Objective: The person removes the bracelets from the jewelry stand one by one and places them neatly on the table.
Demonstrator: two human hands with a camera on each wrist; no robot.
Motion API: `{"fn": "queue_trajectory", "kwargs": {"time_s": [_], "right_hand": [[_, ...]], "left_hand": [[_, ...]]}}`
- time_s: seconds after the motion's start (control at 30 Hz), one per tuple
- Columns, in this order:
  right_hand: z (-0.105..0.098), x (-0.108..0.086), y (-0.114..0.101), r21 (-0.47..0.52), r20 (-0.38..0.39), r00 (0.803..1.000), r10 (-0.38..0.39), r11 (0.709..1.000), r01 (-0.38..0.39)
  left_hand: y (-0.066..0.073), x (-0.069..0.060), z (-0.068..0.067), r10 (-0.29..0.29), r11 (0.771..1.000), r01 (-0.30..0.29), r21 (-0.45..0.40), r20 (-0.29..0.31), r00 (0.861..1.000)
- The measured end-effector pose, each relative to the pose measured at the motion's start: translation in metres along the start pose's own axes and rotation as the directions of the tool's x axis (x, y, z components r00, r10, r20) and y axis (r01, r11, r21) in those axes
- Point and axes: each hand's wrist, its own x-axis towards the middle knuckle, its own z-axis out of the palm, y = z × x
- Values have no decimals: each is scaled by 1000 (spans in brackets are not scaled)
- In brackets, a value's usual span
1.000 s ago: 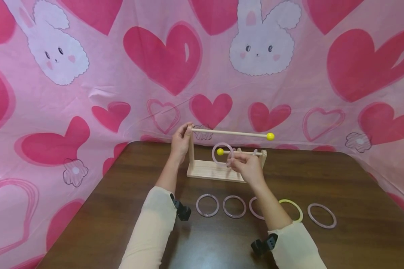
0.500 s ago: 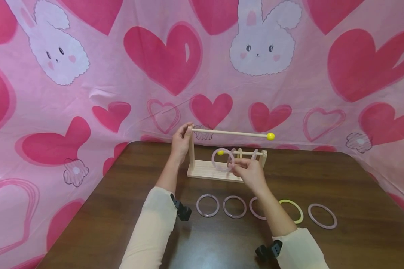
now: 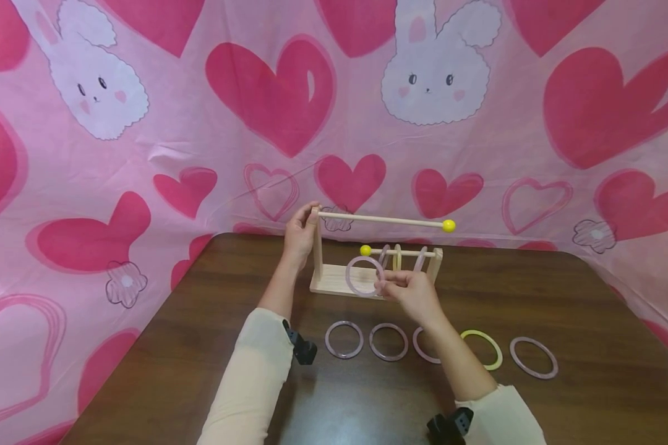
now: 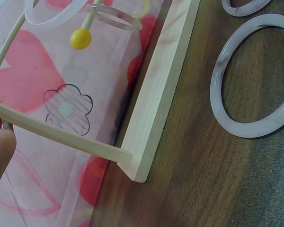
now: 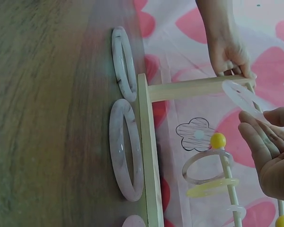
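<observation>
The translucent pale-pink ring (image 3: 347,275), pinched in the right hand (image 3: 414,293), has dipped below the yellow-tipped lower wooden rod (image 3: 409,252), seemingly unthreaded, while the left hand (image 3: 299,240) grips the pale wooden rack's upright (image 3: 317,242).

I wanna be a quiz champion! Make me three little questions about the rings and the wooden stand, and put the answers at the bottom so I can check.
1. Count: how many rings hang on the lower rod?
2. True or false: the left hand grips the wooden upright near its top.
3. Pick one. What does the right hand hold?
a) a yellow ring
b) a pale pink ring
c) a wooden ball

Key:
1. Three, and one of them is yellow.
2. True.
3. b
</observation>
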Motion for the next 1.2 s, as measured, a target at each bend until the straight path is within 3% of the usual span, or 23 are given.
{"fn": "queue_trajectory", "kwargs": {"time_s": [0.4,0.9,1.2], "right_hand": [[-1,-11,-7,-5,70,996,-60,998,61],[1,-18,3,105,217,976,-12,994,-12],[2,-25,1,92,302,953,0,995,-29]], "left_hand": [[1,0,-1,-15,1000,15,17,4,1000],[0,0,-1,-15,1000,15,11,9,1000],[1,0,-1,-14,1000,14,13,4,1000]]}}
